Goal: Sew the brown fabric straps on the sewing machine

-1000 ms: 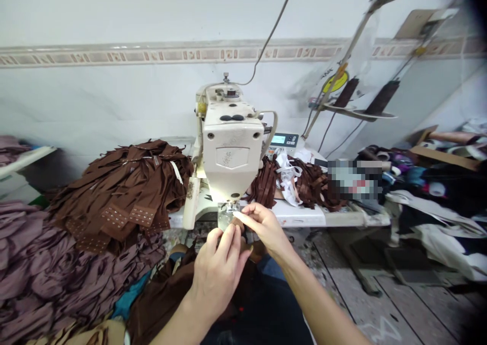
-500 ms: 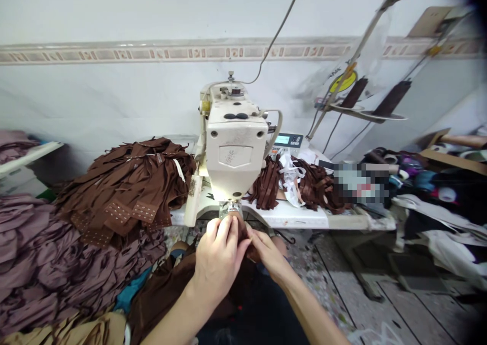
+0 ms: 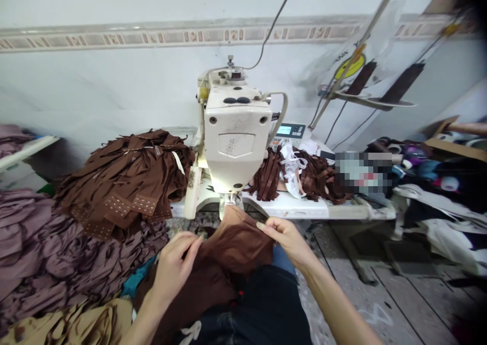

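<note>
A brown garment (image 3: 243,243) is stretched between my hands, its tan upper end under the needle area of the white sewing machine (image 3: 236,142). My left hand (image 3: 175,261) is closed, thumb and forefinger pinching the garment's left edge. On the other side my right hand (image 3: 287,238) pinches the right edge, fingers curled under the cloth. The lower part of the garment hangs over my lap. Its far tip and the needle are hard to make out behind the machine head.
Left of the machine lies a heap of brown garment pieces (image 3: 129,177) with rows of hooks or eyes, above mauve fabric (image 3: 45,264). Brown straps (image 3: 268,175) and white straps (image 3: 293,170) lie on the right tabletop. Two dark thread cones (image 3: 403,83) stand farther right.
My hands have moved apart and back from the machine head, left hand leftward, right hand rightward. The bunched brown garment is now spread between them. The view has tilted slightly.
</note>
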The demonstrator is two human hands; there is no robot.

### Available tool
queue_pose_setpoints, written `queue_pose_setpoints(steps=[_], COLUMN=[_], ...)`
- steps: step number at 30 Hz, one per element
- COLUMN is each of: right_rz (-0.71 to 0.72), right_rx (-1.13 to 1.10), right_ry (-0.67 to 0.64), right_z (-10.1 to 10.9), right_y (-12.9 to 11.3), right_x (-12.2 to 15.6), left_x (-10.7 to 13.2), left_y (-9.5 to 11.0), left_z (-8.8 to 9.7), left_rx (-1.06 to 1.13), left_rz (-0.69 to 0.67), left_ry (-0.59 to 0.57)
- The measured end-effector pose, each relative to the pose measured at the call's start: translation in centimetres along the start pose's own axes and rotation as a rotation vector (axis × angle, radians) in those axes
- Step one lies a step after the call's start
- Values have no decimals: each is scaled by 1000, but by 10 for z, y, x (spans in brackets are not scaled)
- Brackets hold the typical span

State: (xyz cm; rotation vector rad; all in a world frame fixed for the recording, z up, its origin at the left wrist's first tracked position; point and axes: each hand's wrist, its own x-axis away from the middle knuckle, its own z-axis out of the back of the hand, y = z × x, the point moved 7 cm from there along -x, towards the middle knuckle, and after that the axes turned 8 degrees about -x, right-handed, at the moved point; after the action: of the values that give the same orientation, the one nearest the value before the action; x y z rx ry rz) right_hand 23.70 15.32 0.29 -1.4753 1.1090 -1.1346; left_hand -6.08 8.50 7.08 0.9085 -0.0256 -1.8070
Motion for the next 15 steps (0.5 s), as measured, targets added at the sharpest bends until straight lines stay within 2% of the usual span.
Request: queue_pose_setpoints(steps=[3,5,7,9,11,15], right_rz=[-5,-12,-21,-25,-9,71], right_rx=[1,-3,0,-8,-14,7], right_ry=[-8,-24,-26,-38,-63,-39], right_z=[1,-5,-12,-20,-28,-27], right_y=[-3,-2,2,4,3,-16], right_x=[0,2,6,11,19,35], left_x=[21,38,53,64,71,69], left_y=[-31,-47,-59,-65,-64,-43], left_z=[3,-3,-10,-17,-27,-49], left_rx=[68,137,214,284,331,311], left_rz=[40,104,202,315,401,402], left_ry=[-199,-393,-514,-518,-459,-347])
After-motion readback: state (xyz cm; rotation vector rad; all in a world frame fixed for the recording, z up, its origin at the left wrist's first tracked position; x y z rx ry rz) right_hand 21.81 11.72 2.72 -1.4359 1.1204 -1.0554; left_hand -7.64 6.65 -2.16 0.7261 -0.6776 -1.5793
